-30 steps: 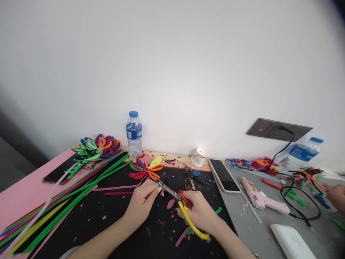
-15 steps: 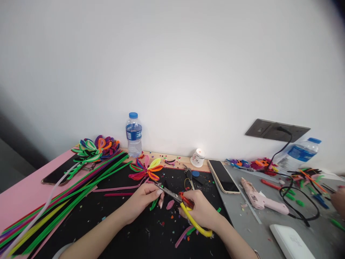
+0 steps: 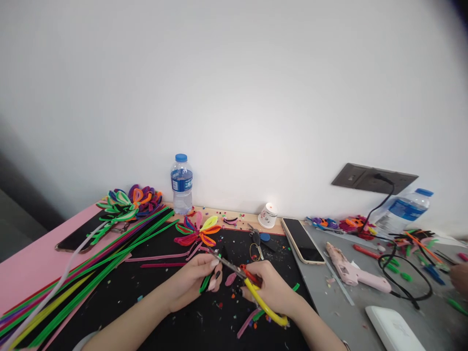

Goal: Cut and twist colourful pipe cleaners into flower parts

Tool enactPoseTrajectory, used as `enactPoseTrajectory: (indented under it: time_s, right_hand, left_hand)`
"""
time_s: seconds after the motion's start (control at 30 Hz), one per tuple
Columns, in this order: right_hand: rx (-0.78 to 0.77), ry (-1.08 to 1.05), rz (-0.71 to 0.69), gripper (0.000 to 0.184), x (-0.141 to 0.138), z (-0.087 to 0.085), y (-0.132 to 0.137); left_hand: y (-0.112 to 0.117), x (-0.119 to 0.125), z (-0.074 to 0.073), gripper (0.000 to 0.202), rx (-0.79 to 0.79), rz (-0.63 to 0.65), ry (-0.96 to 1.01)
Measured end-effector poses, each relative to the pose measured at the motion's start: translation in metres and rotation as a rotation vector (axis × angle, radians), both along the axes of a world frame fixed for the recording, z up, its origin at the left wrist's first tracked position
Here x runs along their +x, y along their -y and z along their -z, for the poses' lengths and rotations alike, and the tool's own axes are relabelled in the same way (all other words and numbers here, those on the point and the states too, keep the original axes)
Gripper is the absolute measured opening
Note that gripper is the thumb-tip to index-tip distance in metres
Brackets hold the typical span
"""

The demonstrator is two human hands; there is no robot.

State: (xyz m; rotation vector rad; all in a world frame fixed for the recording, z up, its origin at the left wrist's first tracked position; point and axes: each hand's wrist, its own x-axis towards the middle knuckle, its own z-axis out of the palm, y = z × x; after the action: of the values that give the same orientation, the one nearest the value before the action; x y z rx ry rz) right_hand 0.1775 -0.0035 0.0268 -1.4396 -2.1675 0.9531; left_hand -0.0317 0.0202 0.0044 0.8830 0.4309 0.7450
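My left hand [image 3: 197, 278] is closed, its fingertips pinching a small green-and-black pipe cleaner piece [image 3: 205, 283]. Wrapped round the scissors [image 3: 268, 310], with their red and yellow handles, is my right hand [image 3: 268, 287]. The metal blades point up and left and meet the left fingertips; the fingers partly cover what lies between them. Just behind the left hand, a multicoloured pipe cleaner flower [image 3: 198, 231] lies on the black mat [image 3: 175, 321]. A pink petal-shaped piece [image 3: 230, 279] is under the blades.
Long pipe cleaners [image 3: 91, 273] lie at left beside a dark phone [image 3: 78, 233]. A water bottle [image 3: 182, 185] and paper cup [image 3: 268, 215] stand along the wall. To the right are another phone [image 3: 302, 241], a glue gun [image 3: 356, 273] with its cord, and another person's hand [image 3: 458, 278].
The left fingers have curled in and the green-and-black piece has shifted slightly down and left. The scissors' blades have tilted a little. At far right the other person's hand has moved slightly.
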Motion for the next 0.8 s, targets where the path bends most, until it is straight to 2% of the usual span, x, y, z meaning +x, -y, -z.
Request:
enactPoseTrajectory:
  time_s: [0.17,0.3,0.4,0.57,0.7,0.8]
  right_hand:
    - [-0.089,-0.032,0.129,0.03,-0.003,0.003,0.002]
    - [-0.144,-0.069,0.185,0.029,-0.008,0.003,0.005]
    - [-0.193,-0.085,0.21,0.028,-0.011,0.001,0.007]
    - [-0.237,-0.105,0.211,0.026,-0.015,0.003,0.011]
    - [-0.226,-0.13,0.19,0.027,-0.015,0.008,0.013]
    - [-0.22,-0.137,0.188,0.028,-0.016,0.008,0.013]
  left_hand:
    - [-0.005,0.0,-0.002,0.022,0.464,-0.337,-0.459]
    - [-0.001,-0.002,-0.004,0.031,0.756,-0.509,-0.782]
    - [0.0,-0.004,-0.002,0.026,0.951,-0.599,-0.941]
    - [-0.005,-0.01,0.005,0.012,1.247,-0.702,-0.974]
    - [-0.01,-0.016,0.007,0.011,1.453,-0.801,-0.908]
    - [-0.012,-0.019,0.005,0.011,1.544,-0.863,-0.887]
